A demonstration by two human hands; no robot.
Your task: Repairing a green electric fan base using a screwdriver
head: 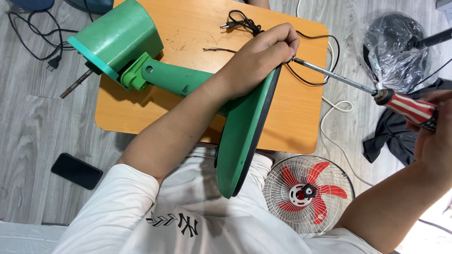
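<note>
A green fan body lies on its side across a small orange table (301, 127). Its motor housing (117, 40) points to the upper left, and its round base (242, 141) stands on edge toward me. My left hand (261, 56) grips the top rim of the base. My right hand (435, 136) is closed on the red and white striped handle of a long screwdriver (407, 107). The metal shaft (334, 75) runs left, and its tip reaches the underside of the base beside my left fingers.
A red fan blade in a white wire guard (308, 193) lies on the floor at my right knee. A black phone (76, 170) rests on the floor at left. Black cables (28, 35) and a plug lie at the upper left. A plastic-wrapped black part (393, 49) and dark cloth (395, 134) sit at right.
</note>
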